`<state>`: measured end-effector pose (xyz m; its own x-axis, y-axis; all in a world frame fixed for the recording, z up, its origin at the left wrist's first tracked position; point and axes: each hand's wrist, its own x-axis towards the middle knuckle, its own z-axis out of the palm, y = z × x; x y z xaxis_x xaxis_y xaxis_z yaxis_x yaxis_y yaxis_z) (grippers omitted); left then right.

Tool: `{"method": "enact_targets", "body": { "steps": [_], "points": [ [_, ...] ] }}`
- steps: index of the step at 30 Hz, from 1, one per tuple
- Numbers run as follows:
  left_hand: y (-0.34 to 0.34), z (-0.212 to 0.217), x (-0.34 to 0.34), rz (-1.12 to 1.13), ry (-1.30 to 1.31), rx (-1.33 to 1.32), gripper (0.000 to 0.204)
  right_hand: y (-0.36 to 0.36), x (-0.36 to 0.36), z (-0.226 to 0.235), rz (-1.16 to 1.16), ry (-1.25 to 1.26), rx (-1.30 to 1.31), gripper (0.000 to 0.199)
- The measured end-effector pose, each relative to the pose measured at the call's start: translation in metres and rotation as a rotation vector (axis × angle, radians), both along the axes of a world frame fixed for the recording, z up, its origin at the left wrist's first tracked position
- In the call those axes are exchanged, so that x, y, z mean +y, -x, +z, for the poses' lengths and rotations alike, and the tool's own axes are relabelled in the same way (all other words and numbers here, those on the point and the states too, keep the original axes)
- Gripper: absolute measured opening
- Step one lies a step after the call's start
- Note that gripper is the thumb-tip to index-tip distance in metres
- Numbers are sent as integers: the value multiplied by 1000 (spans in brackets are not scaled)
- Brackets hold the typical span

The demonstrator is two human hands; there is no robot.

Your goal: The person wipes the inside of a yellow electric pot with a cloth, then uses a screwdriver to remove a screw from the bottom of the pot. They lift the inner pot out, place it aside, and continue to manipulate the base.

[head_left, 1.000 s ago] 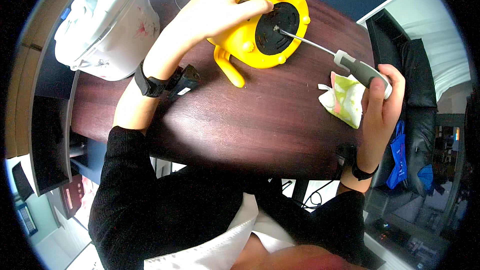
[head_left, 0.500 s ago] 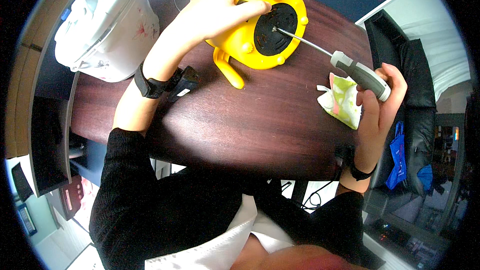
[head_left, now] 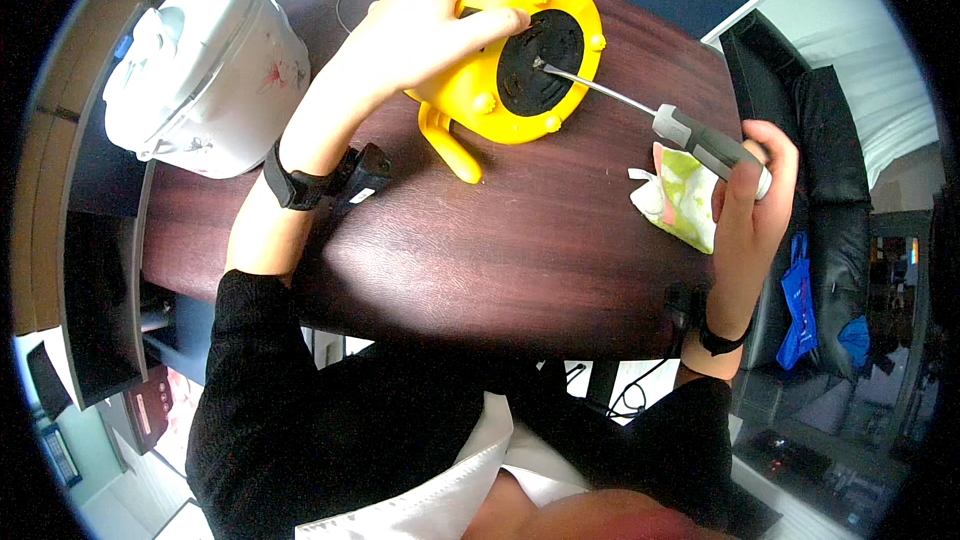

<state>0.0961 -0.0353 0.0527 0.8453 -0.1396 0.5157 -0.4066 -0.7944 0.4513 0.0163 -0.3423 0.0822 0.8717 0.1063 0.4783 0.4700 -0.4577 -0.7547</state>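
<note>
A yellow plastic body (head_left: 478, 125) with knobby feet, a curved yellow arm like a handle and a round black plate (head_left: 520, 90) lies tipped on the table, its underside facing me. My left hand (head_left: 430, 25) wraps over its left side, the thumb reaching onto the black plate. In my right hand (head_left: 760, 180) is a screwdriver (head_left: 700, 140) with a grey handle, held near the butt end. Its metal shaft runs left to the middle of the plate, where the tip touches. Beneath the handle sits a white and green patterned cloth (head_left: 683, 198).
A white lidded container (head_left: 235, 80) with a flower print stands at the table's left. The dark wooden table (head_left: 520, 260) ends close to my body. Behind my left wrist lies a small black object (head_left: 368, 168). A black sofa (head_left: 835, 200) with a blue bag (head_left: 797, 310) is at the right.
The view has shifted slightly. My right thumb and fingers have closed further around the end of the screwdriver's handle. The tip stays at the plate's middle, and my left hand keeps its hold.
</note>
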Motion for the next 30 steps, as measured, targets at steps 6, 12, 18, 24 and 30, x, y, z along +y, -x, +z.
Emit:
{"method": "enact_targets", "body": {
  "steps": [6, 12, 18, 24, 30],
  "points": [
    [2, 1, 1, 20, -5, 15, 74, 9, 12, 2, 3, -72, -33, 43],
    [0, -1, 0, 6, 1, 2, 74, -3, -10, -7, -38, 70, -86, 35],
    [3, 1, -1, 13, 1, 19, 76, 2, 2, -6, 34, -40, -148, 31],
    [1, 1, 0, -18, 3, 2, 76, 2, 1, -3, 11, -66, -44, 36],
    [2, -1, 0, 9, 7, 0, 76, -2, -6, -4, -34, 10, -34, 48]
  ]
}}
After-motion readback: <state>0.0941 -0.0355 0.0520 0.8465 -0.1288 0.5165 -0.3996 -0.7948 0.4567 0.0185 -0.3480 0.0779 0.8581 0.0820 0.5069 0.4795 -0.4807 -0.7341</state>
